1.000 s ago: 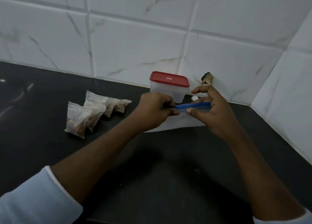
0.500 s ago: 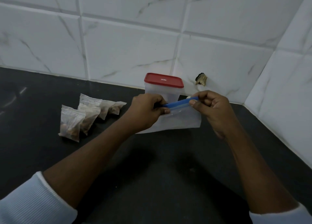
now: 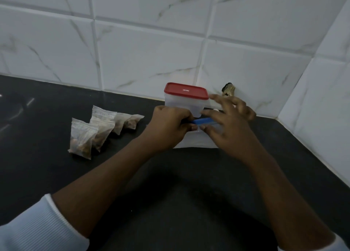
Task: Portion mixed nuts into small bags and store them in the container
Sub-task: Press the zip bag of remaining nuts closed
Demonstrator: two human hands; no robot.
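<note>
In the middle of the frame, the left hand (image 3: 170, 129) grips one end of the blue zip strip (image 3: 203, 121) on the big bag (image 3: 197, 141), fingers curled on it. The right hand (image 3: 233, 131) is at the strip too, fingers spread and blurry. I cannot tell if it pinches or only touches. The bag rests on the dark counter (image 3: 170, 184), just in front of the container (image 3: 184, 105). The small bags (image 3: 98, 129) of nuts lie at middle left. I think the zip needs one end held steady and a slow slide along it.
</note>
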